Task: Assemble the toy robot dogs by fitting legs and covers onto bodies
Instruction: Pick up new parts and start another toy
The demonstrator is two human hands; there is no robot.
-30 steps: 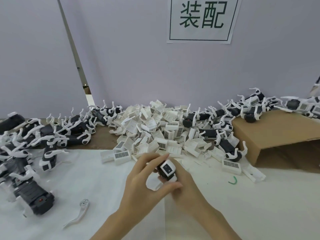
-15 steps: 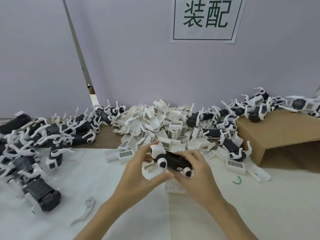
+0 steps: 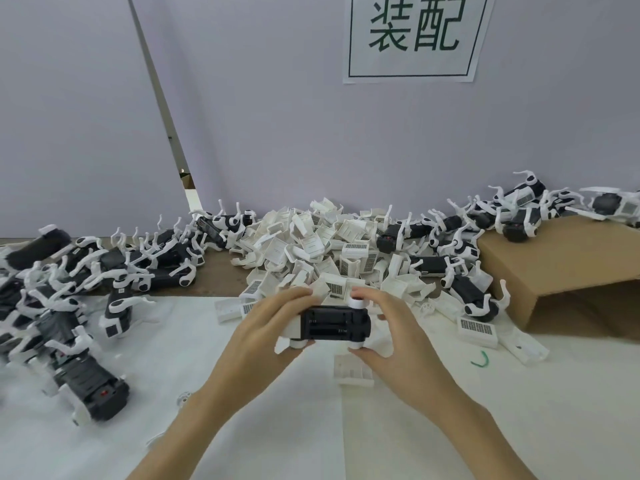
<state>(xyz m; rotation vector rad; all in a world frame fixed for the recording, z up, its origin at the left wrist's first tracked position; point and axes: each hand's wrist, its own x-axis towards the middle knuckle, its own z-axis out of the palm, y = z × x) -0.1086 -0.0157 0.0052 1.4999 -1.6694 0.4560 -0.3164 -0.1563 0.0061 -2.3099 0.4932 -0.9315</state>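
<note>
I hold a black toy dog body level above the white table cover, its open battery bay facing up and white round joints at its corners. My left hand grips its left end, where a white part shows under the fingers. My right hand grips the right end, thumb below and fingers over the top joint. A white cover lies flat on the table just below the body. A heap of white covers is piled behind.
Assembled black-and-white dogs crowd the left side, one large body nearest me. More dogs lie at the back right and on a tilted cardboard box. A loose white leg and a green twist tie lie on the cover.
Both hands turned the body from end-on to lying sideways with its battery bay up, and lifted it slightly away from me. The view shifted downward and left.
</note>
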